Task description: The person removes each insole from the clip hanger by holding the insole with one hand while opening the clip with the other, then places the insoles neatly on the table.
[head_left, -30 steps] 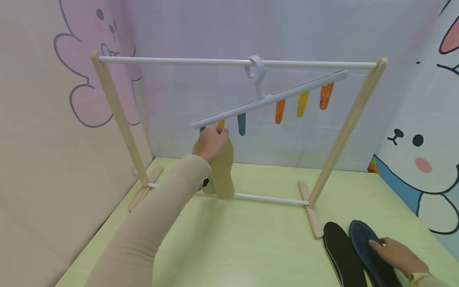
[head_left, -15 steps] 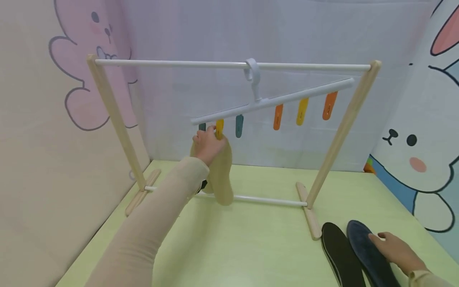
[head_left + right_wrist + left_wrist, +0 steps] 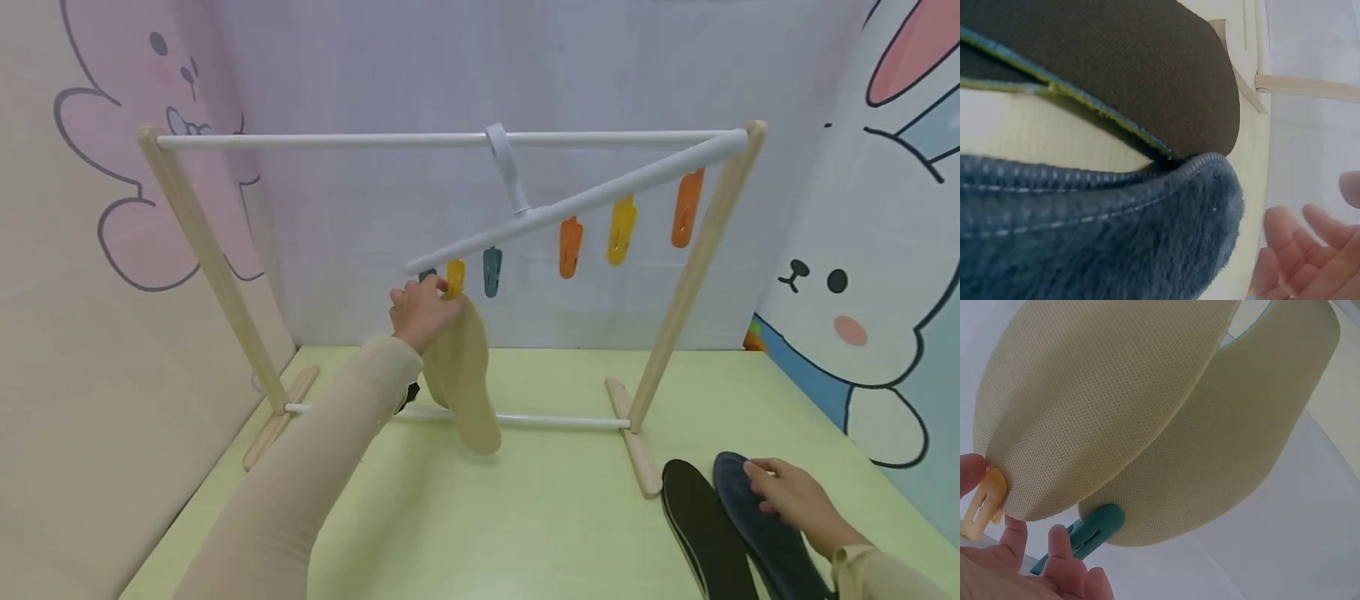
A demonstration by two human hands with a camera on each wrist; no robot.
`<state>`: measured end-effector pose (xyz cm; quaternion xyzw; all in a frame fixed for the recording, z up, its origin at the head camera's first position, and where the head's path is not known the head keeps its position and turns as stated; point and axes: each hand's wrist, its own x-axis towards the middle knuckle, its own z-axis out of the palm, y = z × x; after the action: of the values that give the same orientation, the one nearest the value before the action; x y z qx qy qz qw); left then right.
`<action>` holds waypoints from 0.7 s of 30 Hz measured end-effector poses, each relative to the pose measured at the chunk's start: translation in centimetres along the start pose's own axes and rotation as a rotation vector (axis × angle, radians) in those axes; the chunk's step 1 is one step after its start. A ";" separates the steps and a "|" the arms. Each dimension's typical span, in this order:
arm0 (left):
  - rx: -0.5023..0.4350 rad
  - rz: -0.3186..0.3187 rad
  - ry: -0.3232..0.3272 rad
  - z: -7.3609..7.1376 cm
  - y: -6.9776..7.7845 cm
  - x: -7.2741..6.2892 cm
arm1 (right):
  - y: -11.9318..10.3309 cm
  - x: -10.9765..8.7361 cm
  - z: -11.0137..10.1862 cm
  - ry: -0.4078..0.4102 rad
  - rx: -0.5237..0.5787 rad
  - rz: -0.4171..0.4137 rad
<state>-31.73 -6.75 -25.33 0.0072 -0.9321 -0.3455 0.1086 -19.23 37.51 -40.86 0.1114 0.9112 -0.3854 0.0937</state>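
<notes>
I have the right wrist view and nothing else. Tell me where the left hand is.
Observer: The left hand is at a yellow clip under one end of the hanger.
Operator: Name what hangs beside that hand.
Observer: Two beige insoles, one with its edge in a green clip.
Operator: Now tell me what carries the hanger.
Observer: Its hook loops over the white top bar of the rack.

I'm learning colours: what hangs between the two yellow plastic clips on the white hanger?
In the head view, a teal plastic clip and an orange plastic clip hang between the yellow clip at the left hand and the other yellow clip.
</notes>
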 end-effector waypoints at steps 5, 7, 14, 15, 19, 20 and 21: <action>-0.134 -0.017 -0.059 -0.5 -0.6 0.0 | -0.8 0.8 0.5 0.035 0.030 -0.036; -0.204 -0.024 -0.087 -0.7 -0.8 0.1 | -1.2 0.9 0.7 0.043 0.035 -0.052; -0.261 -0.054 -0.047 -1.3 -1.3 0.5 | -2.5 1.0 1.7 0.046 0.038 -0.100; -0.268 -0.043 -0.042 -1.3 -1.4 0.6 | -2.7 1.0 1.8 0.046 0.038 -0.105; -0.313 0.003 -0.039 -1.6 -1.4 0.7 | -3.5 1.1 2.4 0.047 0.040 -0.130; -0.325 0.012 -0.039 -1.7 -1.4 0.7 | -3.8 1.2 2.6 0.046 0.041 -0.138; -0.338 0.019 -0.036 -1.7 -1.4 0.7 | -4.1 1.2 2.8 0.046 0.040 -0.148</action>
<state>-32.10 -9.02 -24.84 -0.0259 -0.8625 -0.4963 0.0949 -21.31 32.82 -40.29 0.0543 0.9110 -0.4066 0.0418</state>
